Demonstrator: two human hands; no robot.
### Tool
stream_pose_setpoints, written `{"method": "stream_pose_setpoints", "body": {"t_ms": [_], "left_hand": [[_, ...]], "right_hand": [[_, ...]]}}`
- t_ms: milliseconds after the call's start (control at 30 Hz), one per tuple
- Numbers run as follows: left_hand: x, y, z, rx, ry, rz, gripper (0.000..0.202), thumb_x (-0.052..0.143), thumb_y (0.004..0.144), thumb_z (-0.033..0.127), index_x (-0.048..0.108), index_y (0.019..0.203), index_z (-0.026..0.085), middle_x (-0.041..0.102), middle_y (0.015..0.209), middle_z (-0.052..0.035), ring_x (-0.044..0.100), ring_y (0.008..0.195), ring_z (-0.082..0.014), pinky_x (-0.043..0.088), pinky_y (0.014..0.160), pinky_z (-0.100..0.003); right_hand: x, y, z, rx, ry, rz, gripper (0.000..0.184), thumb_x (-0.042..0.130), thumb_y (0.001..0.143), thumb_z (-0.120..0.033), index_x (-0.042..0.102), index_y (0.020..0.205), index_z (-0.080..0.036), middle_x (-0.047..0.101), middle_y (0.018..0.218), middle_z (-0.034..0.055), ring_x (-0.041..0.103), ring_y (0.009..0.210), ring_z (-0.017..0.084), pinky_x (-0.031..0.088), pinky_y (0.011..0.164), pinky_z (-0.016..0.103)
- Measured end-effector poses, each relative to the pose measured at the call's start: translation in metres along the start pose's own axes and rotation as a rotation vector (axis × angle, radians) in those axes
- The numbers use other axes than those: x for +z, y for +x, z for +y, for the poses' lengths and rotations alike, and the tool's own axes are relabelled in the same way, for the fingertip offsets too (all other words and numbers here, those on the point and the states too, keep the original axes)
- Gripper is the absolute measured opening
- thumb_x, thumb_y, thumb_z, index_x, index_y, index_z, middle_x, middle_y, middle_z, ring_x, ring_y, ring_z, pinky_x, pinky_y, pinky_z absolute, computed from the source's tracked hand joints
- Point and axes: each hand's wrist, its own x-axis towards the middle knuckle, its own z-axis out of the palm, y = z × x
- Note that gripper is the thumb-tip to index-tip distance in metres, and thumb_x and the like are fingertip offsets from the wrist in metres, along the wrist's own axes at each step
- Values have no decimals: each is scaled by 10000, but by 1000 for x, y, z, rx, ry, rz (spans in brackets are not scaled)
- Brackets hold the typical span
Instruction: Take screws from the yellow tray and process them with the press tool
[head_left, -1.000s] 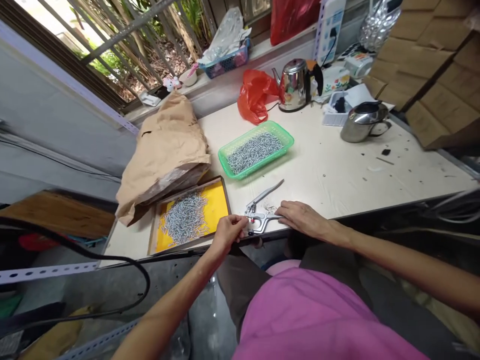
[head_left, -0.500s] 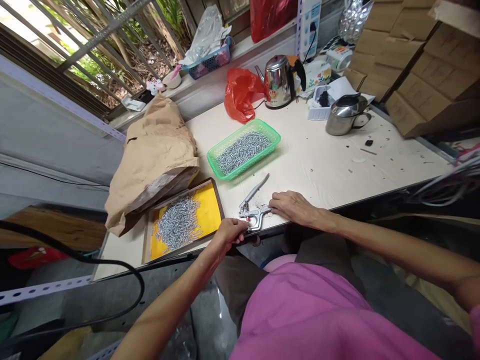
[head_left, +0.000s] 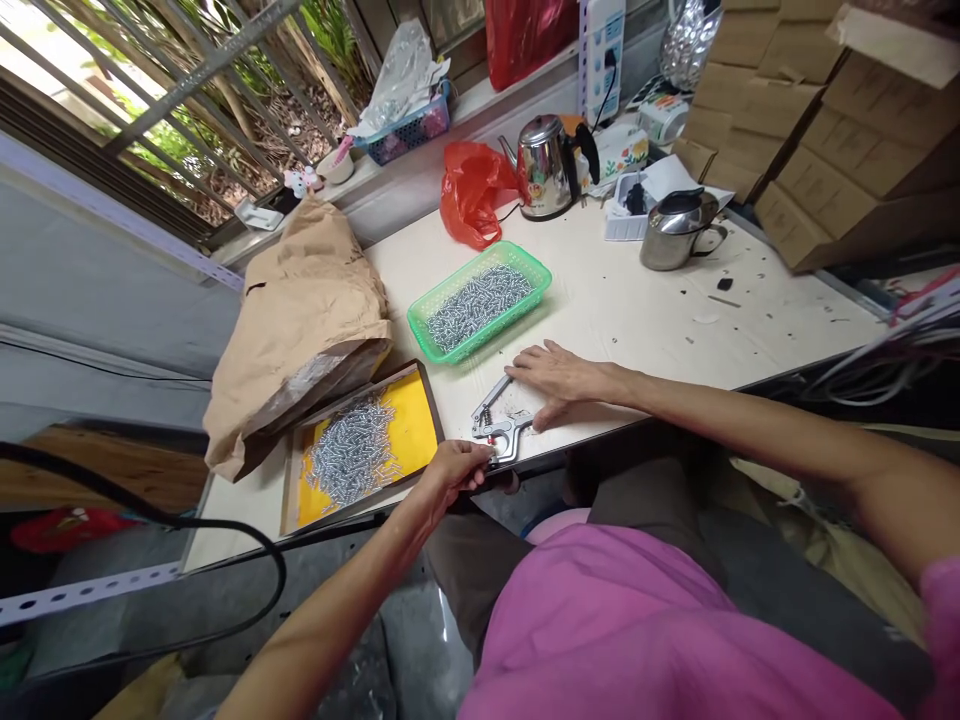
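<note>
A metal hand press tool (head_left: 496, 424) with a long lever sits at the table's near edge. My left hand (head_left: 453, 466) is closed in a pinch at the tool's jaw; what it pinches is too small to make out. My right hand (head_left: 551, 375) lies flat over the tool's lever and handle, fingers stretched out. A yellow-lined tray (head_left: 416, 424) of small silver parts lies just left of my left hand. A green basket (head_left: 537, 271) with more silver parts stands behind the tool.
A crumpled brown paper bag (head_left: 300, 300) lies at the left, overlapping the tray. At the back stand a red plastic bag (head_left: 472, 190), a steel kettle (head_left: 546, 165) and a steel pot (head_left: 675, 232). Cardboard boxes (head_left: 825, 130) fill the right.
My right hand has lifted from the tool's handle end and moved up over the lever, fingers spread. The left hand stays pinched at the jaw. The view has shifted slightly.
</note>
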Motion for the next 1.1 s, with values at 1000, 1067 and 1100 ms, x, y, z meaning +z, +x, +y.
{"method": "stream_pose_setpoints", "body": {"t_ms": [1000,1067,1100], "left_hand": [[26,27,52,1032,1250,182,556,665,805,401,495,1262,134,568,1136,-124,503,1060,-274,427,902,-374],[28,28,54,1032,1251,179,461,660,814,374,547,1191,133,577,1064,-111,511,1023,-263,436,864,-358],[29,29,55,1029,1242,180,418,661,816,365,569,1154,137,579,1040,-103,513,1009,-258,440,843,-349]], "right_hand": [[8,-30,-20,204,-5,65,398,736,765,-375,606,1035,-112,564,1060,150,498,996,294,428,750,360],[8,-28,-19,196,0,52,311,722,789,-343,627,980,-117,569,1034,145,509,995,280,426,757,347],[9,-27,-18,193,2,49,283,716,798,-335,635,963,-120,572,1024,143,513,995,276,424,757,341]]}}
